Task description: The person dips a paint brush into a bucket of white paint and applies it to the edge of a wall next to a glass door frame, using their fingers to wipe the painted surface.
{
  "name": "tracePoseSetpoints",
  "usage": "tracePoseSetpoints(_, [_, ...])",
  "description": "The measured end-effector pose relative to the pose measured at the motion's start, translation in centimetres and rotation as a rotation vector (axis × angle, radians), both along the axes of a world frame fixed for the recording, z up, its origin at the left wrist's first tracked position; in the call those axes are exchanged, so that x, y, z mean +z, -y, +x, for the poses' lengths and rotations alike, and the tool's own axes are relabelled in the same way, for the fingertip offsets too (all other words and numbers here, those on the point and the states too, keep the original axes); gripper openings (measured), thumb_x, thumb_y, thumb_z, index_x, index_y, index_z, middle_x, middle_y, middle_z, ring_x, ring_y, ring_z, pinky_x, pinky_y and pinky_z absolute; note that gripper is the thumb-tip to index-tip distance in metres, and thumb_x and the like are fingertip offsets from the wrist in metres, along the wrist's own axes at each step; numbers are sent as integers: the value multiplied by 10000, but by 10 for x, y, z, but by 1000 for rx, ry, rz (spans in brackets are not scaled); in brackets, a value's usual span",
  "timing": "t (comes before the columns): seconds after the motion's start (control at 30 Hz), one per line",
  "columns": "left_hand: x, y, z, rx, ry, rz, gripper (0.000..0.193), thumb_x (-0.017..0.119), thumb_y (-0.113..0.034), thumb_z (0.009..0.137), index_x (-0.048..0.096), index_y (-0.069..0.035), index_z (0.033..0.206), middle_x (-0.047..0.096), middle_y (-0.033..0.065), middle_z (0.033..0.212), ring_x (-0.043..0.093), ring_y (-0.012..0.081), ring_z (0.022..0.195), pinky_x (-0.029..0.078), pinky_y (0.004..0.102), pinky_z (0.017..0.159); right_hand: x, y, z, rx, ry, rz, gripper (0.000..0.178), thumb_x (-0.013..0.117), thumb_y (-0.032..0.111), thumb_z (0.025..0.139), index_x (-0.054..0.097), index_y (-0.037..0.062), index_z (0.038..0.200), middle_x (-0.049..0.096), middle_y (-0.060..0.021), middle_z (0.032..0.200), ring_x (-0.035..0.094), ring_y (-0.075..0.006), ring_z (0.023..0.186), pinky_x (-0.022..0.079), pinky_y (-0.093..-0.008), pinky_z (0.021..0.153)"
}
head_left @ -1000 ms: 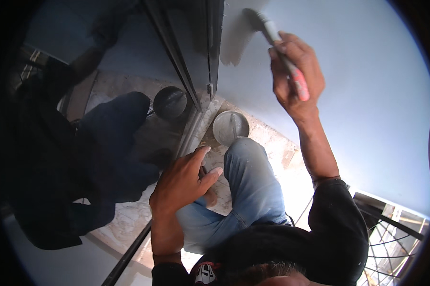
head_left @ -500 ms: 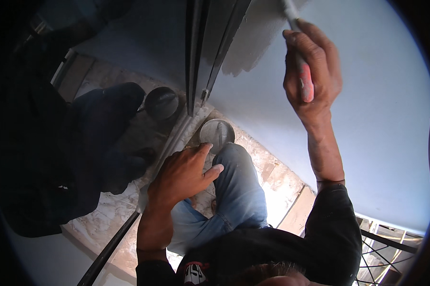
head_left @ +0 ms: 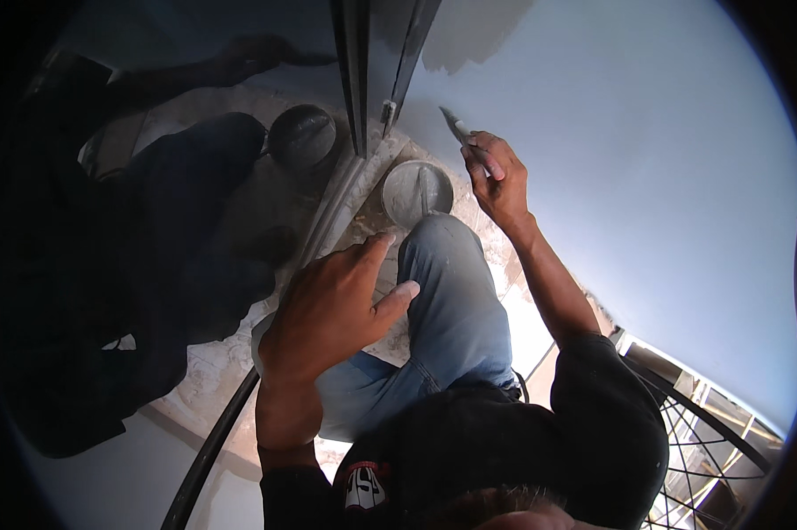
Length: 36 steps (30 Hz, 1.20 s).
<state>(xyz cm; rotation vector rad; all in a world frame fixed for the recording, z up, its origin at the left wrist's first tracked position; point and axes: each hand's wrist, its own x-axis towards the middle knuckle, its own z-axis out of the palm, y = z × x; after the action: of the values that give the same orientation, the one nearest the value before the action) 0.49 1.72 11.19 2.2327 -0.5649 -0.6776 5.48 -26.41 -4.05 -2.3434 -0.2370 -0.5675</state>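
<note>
Seemingly only part done; one grey patch (head_left: 474, 35) on a mostly pale wall (head_left: 637, 177).
At left, the person's left hand (head_left: 328, 309) hangs beside the knee (head_left: 443, 247), fingers forward, thumb spread away, nothing seen between them; next, a round bucket (head_left: 386, 196) stands near the corner; then comes the brush (head_left: 459, 130), dark-tipped, whitish behind, slanted just below the patch, though contact cannot be told; the right hand (head_left: 500, 181) pinches its handle in curled fingers; the pale stretch rightward looks left to coat.
</note>
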Motion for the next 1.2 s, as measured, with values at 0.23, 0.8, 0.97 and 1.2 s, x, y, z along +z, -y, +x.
tracePoseSetpoints(0.23, [-6,1,1,-17,-131,163,639,692,-389,891,527,17,1356,658,287,1165,663,419,1061,524,463,890,-151,27,-18,-216,-562,576,212,682,101,957,612,10,1135,689,-57,922,617,-107,884,493,-263,799])
tracePoseSetpoints(0.8, [-129,61,99,-121,-301,353,611,662,-435,895,608,66,1240,670,259,1163,667,342,1091,519,408,913,-242,-8,-4,-200,-392,253,221,677,87,874,626,51,1086,702,-205,941,701,-384,900,563,-416,759])
tracePoseSetpoints(0.97, [-250,66,121,-135,-552,523,568,619,-453,910,635,45,1184,693,230,1065,690,337,987,526,406,880,-239,-7,-8,-239,-428,347,212,677,114,878,610,48,1067,701,-213,906,700,-401,851,561,-445,740])
tracePoseSetpoints(1.2, [-416,53,57,318,-366,257,543,554,-389,940,556,51,1259,612,286,1139,595,394,1092,462,456,954,-240,-8,-17,-179,-507,304,213,671,123,885,599,47,1070,697,-221,889,690,-426,825,557,-464,712])
